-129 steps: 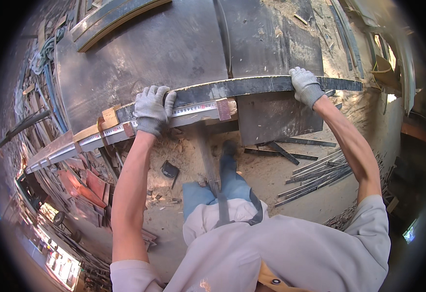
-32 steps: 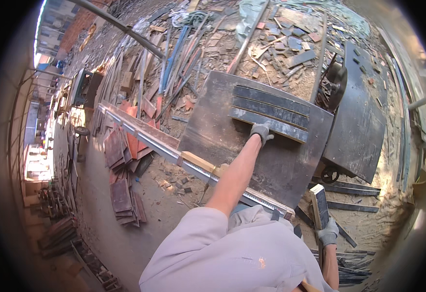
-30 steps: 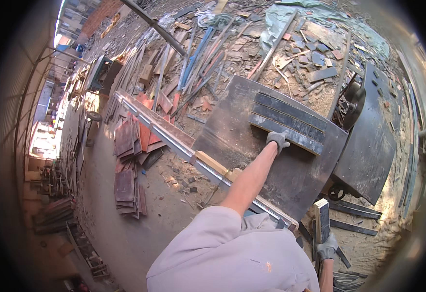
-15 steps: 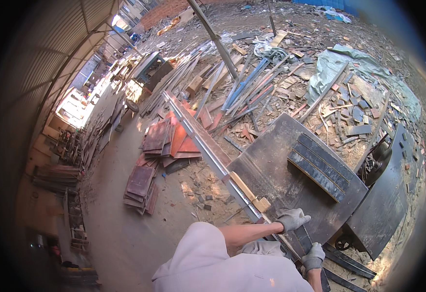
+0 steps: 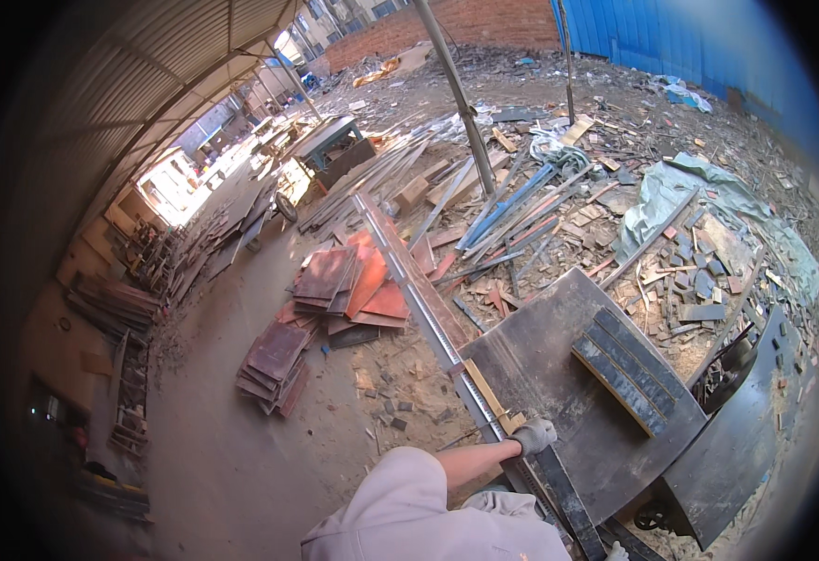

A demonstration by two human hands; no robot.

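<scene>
Lying along the measuring rail (image 5: 444,352), the dark strip (image 5: 566,494) runs nearward from the left hand (image 5: 533,437) toward the right hand (image 5: 617,553), hands apart, grips unclear.

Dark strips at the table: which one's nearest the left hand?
The single dark strip beside the ruler-marked rail, with the left hand at its far end. The other strips lie side by side, farther across the table.

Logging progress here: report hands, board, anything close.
Left grey-gloved hand at far end of long black board; right gloved hand mostly out of frame. Board beside scale-marked metal rail; black strips lie on dark flat table.
</scene>
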